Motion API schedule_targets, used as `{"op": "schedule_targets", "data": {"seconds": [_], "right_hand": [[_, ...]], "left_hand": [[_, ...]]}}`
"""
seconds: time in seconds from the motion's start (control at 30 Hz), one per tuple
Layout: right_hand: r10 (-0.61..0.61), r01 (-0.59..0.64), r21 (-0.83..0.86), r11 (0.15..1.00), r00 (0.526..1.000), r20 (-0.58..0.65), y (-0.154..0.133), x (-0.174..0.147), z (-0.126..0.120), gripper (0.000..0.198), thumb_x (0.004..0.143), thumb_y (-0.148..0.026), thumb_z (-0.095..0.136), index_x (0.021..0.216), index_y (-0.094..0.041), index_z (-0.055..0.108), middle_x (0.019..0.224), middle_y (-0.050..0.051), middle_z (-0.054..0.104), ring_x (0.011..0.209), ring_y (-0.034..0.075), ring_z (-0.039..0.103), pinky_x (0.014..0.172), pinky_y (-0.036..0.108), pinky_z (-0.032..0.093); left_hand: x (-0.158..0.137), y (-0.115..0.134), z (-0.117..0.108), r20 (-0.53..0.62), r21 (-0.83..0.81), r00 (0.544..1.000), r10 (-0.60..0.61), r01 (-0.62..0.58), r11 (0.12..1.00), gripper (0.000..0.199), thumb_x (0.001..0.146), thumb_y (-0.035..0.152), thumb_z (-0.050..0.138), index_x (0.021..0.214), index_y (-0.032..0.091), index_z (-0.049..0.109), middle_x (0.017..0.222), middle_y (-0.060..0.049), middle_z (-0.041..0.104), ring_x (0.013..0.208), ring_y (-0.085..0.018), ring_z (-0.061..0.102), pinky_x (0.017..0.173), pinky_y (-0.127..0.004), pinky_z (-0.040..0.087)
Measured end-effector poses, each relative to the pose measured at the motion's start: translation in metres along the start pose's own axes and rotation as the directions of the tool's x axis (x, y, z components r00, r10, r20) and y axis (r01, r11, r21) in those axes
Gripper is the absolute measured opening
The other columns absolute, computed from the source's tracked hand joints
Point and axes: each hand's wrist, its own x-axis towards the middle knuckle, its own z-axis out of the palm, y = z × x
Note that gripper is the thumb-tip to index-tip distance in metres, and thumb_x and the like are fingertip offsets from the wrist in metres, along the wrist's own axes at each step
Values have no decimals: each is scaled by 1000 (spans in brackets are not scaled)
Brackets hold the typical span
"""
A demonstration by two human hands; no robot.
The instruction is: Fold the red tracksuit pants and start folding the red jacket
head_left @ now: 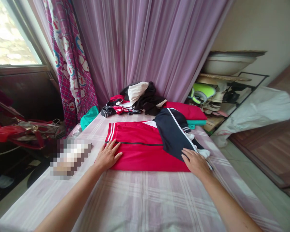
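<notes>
A red jacket (pixel 140 158) with a black zip, a striped hem and dark navy sleeves lies on its side across the bed. Its hem points left and its collar end points right. One navy sleeve (pixel 170 133) is laid over the body, with a white stripe along it. My left hand (pixel 109 155) rests flat on the hem end, fingers spread. On the right, my right hand (pixel 195 161) lies with its fingers on the navy and red cloth near the shoulder. Neither hand grips the fabric visibly.
A heap of black, white and red clothes (pixel 140 98) lies at the bed's far end. Beside it sit a folded red garment (pixel 187 111) and teal cloth (pixel 195 123). A blurred-out item (pixel 71 158) lies at left. A shoe rack (pixel 244 96) stands right of the bed (pixel 145 199).
</notes>
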Motion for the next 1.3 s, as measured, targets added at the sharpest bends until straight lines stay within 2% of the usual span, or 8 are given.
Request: {"op": "schedule_targets", "data": {"seconds": [0.13, 0.3, 0.6, 0.8, 0.97, 1.1, 1.2, 1.3], "right_hand": [[222, -220, -35, 975, 974, 49, 10, 30, -28, 41, 95, -37, 39, 98, -24, 77, 98, 9, 77, 86, 24, 70, 72, 32, 48], [349, -345, 109, 932, 937, -22, 8, 99, -44, 37, 91, -35, 46, 111, -25, 75, 101, 8, 77, 92, 25, 70, 74, 30, 48], [394, -382, 281, 880, 919, 18, 6, 210, -10, 52, 85, -34, 56, 134, -17, 61, 128, 14, 67, 110, 29, 65, 92, 39, 49], [426, -444, 349, 825, 895, 130, 7, 242, -3, 40, 81, -33, 65, 116, -13, 71, 103, 16, 75, 95, 31, 69, 82, 40, 53], [182, -296, 558, 775, 951, 251, -21, 255, -35, 34, 91, -30, 55, 118, -17, 70, 94, 6, 77, 81, 21, 72, 73, 30, 55], [-152, 75, 505, 860, 982, 114, -84, 215, -66, 43, 86, -20, 58, 129, -23, 65, 119, 4, 72, 109, 21, 66, 94, 30, 50], [-457, 383, 331, 862, 870, 184, -131, 143, -70, 41, 92, -27, 54, 132, -32, 63, 116, 2, 73, 107, 21, 66, 96, 31, 47], [-580, 490, 326, 809, 756, 303, -148, 73, -59, 46, 92, -40, 57, 138, -31, 58, 108, 5, 73, 98, 21, 67, 89, 31, 48]], "left_hand": [[1, 0, -1, -4, 13, 1000, 2, -1, 1000, 61, 94, 57, 40, 144, 24, 51, 156, -13, 40, 144, -29, 38, 117, -53, 28], [1, -1, 0, -20, 19, 1000, 3, -3, 1000, 61, 94, 57, 40, 143, 24, 52, 155, -13, 42, 143, -30, 39, 116, -52, 30], [-3, -8, 10, -63, 32, 998, 10, -8, 999, 59, 93, 61, 42, 142, 30, 53, 155, -9, 43, 141, -28, 41, 118, -49, 28], [-6, -6, 8, -40, 44, 999, 13, -12, 999, 61, 92, 62, 43, 144, 30, 51, 157, -10, 41, 142, -29, 40, 118, -51, 28], [-5, -5, 8, -39, 38, 999, 16, -15, 999, 60, 93, 61, 42, 144, 30, 51, 157, -10, 40, 142, -29, 39, 118, -51, 27], [-4, -5, 8, -37, 27, 999, 15, -14, 1000, 61, 93, 63, 39, 144, 29, 51, 157, -10, 41, 143, -28, 39, 118, -51, 27], [-4, -6, 9, -54, 0, 999, 6, -6, 1000, 63, 95, 62, 36, 146, 27, 47, 155, -9, 43, 142, -27, 40, 117, -49, 28], [-3, -7, 11, -81, -36, 997, -17, 14, 999, 65, 96, 60, 33, 149, 23, 42, 153, -9, 46, 142, -25, 41, 118, -47, 28]]}}
